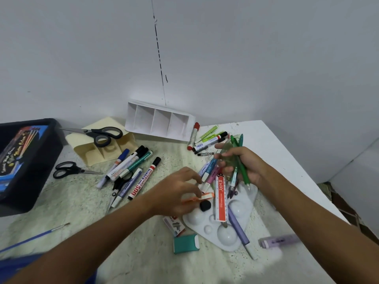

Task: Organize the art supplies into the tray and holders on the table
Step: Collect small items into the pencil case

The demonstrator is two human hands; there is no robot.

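The sorting is barely begun, by the look of it. The right hand (244, 165), at about 3 o'clock from the middle of the surface (82, 201), has its grip curled round a bundle of green pens (239, 158), tips pointing down toward the person. The left hand (176, 189) reaches into the central pile with fingers bent; its fingertips are at an orange clip (196, 198) and a pink pen (211, 177), though blur hides whether it pinches either.

Both holders lie tipped on their sides and hold nothing: the white divided holder (160, 124) at 12 o'clock against the wall, the cream holder (102, 146) at 10 o'clock with black scissors (104, 134) lying on it. The black tray (37, 165) at 9 o'clock holds only a watercolor box (18, 148).

Nearly everything is left: a heap of markers (131, 169) between the cream holder and the left hand, more pens at 1 o'clock, second scissors (67, 170), a white palette (225, 226) under an orange ruler (221, 199), a teal eraser (185, 243) at 6 o'clock, and a thin brush (37, 236) at 8 o'clock.
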